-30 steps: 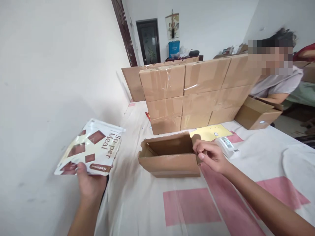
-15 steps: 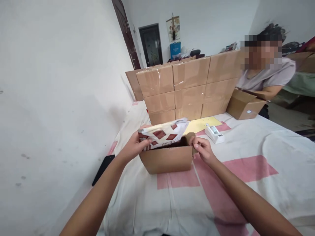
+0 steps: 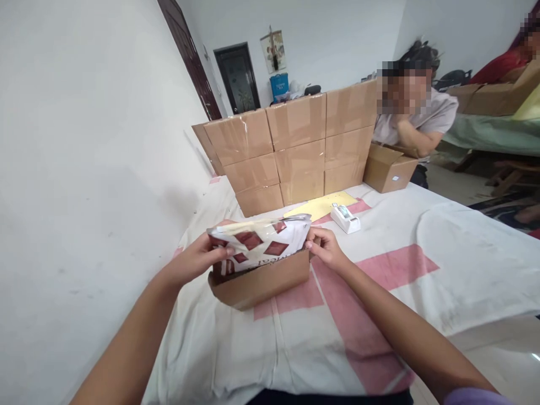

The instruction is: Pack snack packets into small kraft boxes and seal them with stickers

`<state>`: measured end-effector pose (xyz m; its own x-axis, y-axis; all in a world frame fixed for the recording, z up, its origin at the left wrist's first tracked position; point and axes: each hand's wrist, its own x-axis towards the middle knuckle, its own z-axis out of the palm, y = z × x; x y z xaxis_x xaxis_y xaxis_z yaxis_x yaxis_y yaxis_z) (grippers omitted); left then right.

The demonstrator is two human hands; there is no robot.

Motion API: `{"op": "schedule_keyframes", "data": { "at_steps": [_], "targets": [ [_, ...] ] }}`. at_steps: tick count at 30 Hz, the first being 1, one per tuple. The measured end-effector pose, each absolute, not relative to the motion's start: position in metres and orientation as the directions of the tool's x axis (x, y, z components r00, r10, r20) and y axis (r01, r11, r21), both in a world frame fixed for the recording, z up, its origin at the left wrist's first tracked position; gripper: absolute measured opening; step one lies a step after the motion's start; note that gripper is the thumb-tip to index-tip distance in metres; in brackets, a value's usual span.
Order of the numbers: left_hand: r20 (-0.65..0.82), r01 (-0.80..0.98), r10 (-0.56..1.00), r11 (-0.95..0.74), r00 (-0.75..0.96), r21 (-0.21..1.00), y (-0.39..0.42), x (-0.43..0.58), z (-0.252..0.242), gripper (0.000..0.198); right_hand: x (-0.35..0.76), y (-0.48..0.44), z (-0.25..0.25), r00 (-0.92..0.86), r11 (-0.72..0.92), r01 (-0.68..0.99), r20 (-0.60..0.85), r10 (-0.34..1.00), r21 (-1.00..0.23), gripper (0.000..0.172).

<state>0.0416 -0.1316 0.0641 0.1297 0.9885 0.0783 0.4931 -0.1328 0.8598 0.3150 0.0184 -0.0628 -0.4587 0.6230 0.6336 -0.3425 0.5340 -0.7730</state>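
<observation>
A small open cardboard box (image 3: pixel 270 281) sits on the white and pink sheet in front of me. A white pouch with brown squares (image 3: pixel 259 244) stands half inside it, its upper part sticking out. My left hand (image 3: pixel 196 261) grips the pouch's left end, fingers closed on it. My right hand (image 3: pixel 324 247) pinches the pouch's right end at the box's right corner; whether it also touches the box flap I cannot tell.
A wall of taped cardboard boxes (image 3: pixel 291 149) stands beyond. A yellow sheet (image 3: pixel 320 205) and a white tape dispenser (image 3: pixel 346 218) lie behind the box. A seated person (image 3: pixel 415 121) leans by another open box (image 3: pixel 388 169). White wall (image 3: pixel 84 169) close on the left.
My left hand carried the pouch from the left over to the box and lowered it in. My right hand shifted from the box's flap to the pouch's right end. The view swung right.
</observation>
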Motion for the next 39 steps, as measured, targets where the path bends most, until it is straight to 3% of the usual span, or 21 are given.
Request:
{"op": "schedule_keyframes", "data": {
  "at_steps": [3,6,12,18,21,24,27,30,34,37,39],
  "targets": [
    [-0.128,0.721,0.963,-0.086,0.237,0.688,-0.130,0.050,0.065,0.038,0.312,0.016,-0.061,-0.455,0.525,-0.327,0.618,0.641,-0.786,0.041],
    [-0.200,0.830,0.954,-0.079,0.224,0.552,-0.128,0.053,0.057,0.037,0.309,0.013,-0.059,-0.467,0.503,-0.330,0.601,0.648,-0.799,0.040],
    [-0.161,0.826,0.979,-0.011,0.123,0.564,-0.129,0.043,0.043,0.034,0.308,0.015,-0.062,-0.477,0.484,-0.321,0.581,0.660,-0.814,0.037],
    [-0.363,0.812,0.932,0.210,0.002,0.545,-0.132,0.049,0.048,0.039,0.308,0.018,-0.070,-0.497,0.389,-0.437,0.578,0.647,-0.811,0.027],
    [-0.326,0.835,0.945,0.161,0.023,0.525,-0.132,0.052,0.051,0.042,0.305,0.013,-0.071,-0.406,0.439,-0.447,0.614,0.677,-0.780,0.020],
    [-0.268,0.884,0.963,0.093,0.038,0.458,-0.132,0.053,0.051,0.049,0.302,0.008,-0.070,-0.216,0.507,-0.432,0.631,0.745,-0.746,0.034],
    [-0.246,0.909,0.968,0.052,0.056,0.413,-0.135,0.053,0.048,0.060,0.302,0.005,-0.071,-0.147,0.549,-0.441,0.660,0.736,-0.710,0.033],
    [-0.221,0.923,0.973,0.021,0.070,0.383,-0.140,0.057,0.044,0.070,0.302,0.003,-0.074,-0.260,0.601,-0.404,0.717,0.647,-0.690,0.028],
    [-0.209,0.945,0.970,-0.054,0.127,0.324,-0.144,0.065,0.043,0.073,0.301,0.002,-0.077,-0.486,0.706,-0.284,0.732,0.477,-0.648,0.059],
    [-0.122,0.941,0.984,-0.087,0.133,0.326,-0.146,0.066,0.045,0.065,0.301,0.004,-0.077,-0.515,0.734,-0.283,0.743,0.427,-0.618,0.069],
    [0.019,0.935,0.997,-0.078,0.076,0.347,-0.152,0.063,0.044,0.053,0.302,0.005,-0.076,-0.526,0.751,-0.291,0.755,0.392,-0.593,0.066]
  ]
}}
